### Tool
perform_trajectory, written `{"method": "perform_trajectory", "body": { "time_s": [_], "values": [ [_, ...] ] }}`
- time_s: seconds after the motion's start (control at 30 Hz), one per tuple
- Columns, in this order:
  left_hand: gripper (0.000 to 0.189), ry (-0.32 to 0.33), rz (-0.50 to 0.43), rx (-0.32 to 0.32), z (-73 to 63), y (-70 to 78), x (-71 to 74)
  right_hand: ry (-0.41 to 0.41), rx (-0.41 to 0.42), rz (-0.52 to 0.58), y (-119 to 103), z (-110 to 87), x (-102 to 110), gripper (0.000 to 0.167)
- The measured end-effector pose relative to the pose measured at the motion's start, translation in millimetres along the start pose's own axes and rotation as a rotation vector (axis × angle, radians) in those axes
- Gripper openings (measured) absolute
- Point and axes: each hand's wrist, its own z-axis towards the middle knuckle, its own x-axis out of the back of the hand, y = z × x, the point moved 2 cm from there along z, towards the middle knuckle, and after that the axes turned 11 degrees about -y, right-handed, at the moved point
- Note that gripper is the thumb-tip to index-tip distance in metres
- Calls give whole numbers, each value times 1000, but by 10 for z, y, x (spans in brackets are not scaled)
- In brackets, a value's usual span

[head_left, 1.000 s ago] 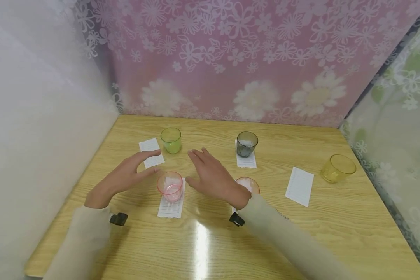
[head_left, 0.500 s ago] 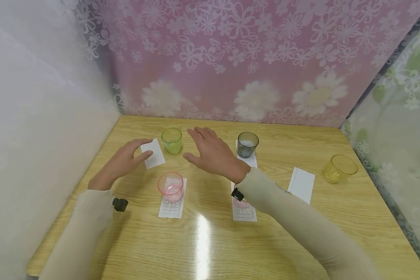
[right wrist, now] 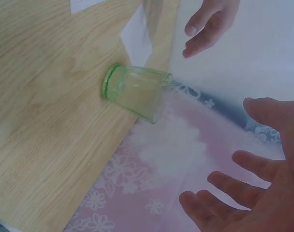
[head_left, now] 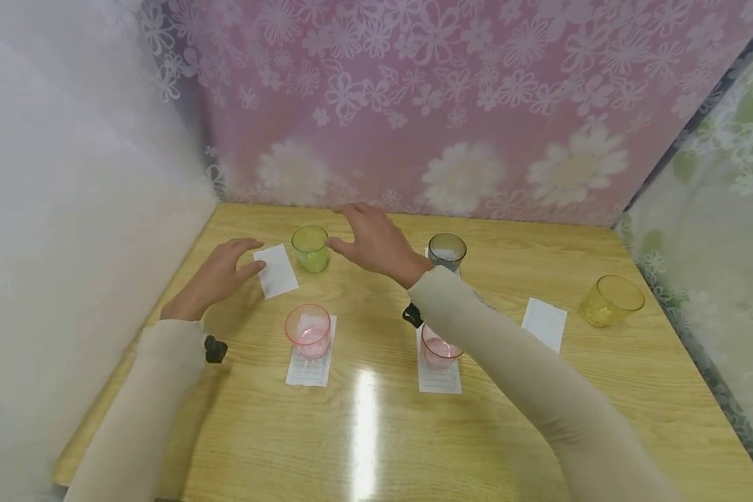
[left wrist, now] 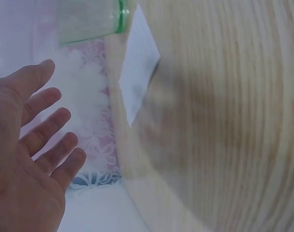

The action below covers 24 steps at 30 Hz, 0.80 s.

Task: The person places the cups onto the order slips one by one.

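Observation:
A clear green cup (head_left: 311, 249) stands upright on the wooden table, just right of a slip of white paper (head_left: 276, 272). To its right my right hand (head_left: 376, 240) hovers with fingers spread and the thumb toward the rim; in the right wrist view a gap separates this hand (right wrist: 248, 179) from the cup (right wrist: 137, 89). On the other side, my left hand (head_left: 222, 275) hangs above the table at the paper's left edge, thumb and fingers apart. The left wrist view has this hand (left wrist: 31, 140) holding nothing, with part of the cup (left wrist: 89, 19) beyond it.
Nearer me, two pink cups, one on the left (head_left: 307, 331) and one on the right (head_left: 440, 347), stand on lined slips. A grey cup (head_left: 447, 252) is partly behind my right wrist. Farther right are a paper slip (head_left: 544, 324) and a yellow cup (head_left: 611, 301). Fabric walls (head_left: 401, 104) border the table.
Both hands have moved away from the near left pink cup toward the back of the table. My right hand has travelled farther and is now beside the green cup. The cups stay put.

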Motion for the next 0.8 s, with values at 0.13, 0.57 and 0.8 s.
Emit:
{"method": "perform_trajectory", "body": {
  "time_s": [0.13,0.57,0.8],
  "values": [
    [58,-11,17,28,6,-90,-18,-12,-19,-2,39,104,-43,73],
    [65,-58,55,99,43,-208,-57,-91,-110,49,51,456,-236,94],
    [75,-99,56,129,56,-217,-100,-107,-85,116,64,602,-393,96]
  ]
}}
